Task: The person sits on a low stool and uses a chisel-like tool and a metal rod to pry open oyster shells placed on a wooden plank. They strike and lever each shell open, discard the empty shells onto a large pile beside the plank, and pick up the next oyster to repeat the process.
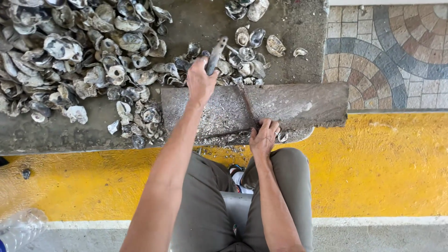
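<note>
Far left of both hands, at the lower corner: a clear plastic bottle (18, 228) lying on the grey floor, well apart from the work. Above it, a yellow painted strip (373, 163) runs across under the person's knees.

Up and left of the left hand: a big heap of oyster shells (70, 56), grey and white, spread over a concrete slab (196, 18). The heap thins out toward the hand, and loose shells lie just beside the wrist.

Left hand (200, 81): fist closed around the handle of a metal tool (215, 55). The tool points up and away from the person, its tip over the shells beyond the knuckles. Forearm stretched forward.

Between the hands: a worn grey board (280, 105) lying crosswise at the slab's near edge. A thin dark rod (247, 105) lies slantwise on it, running from near the left hand down toward the right hand.

Right hand (263, 137): fingers curled at the near edge of the board, pressing something small there; cannot tell what. A small shell (282, 136) sits just beside the fingers, to their right.

Beyond the right hand, further up: a smaller cluster of opened shells (249, 51).

Far right: patterned paving (396, 51) in curved rows of grey, reddish and pale stones.
</note>
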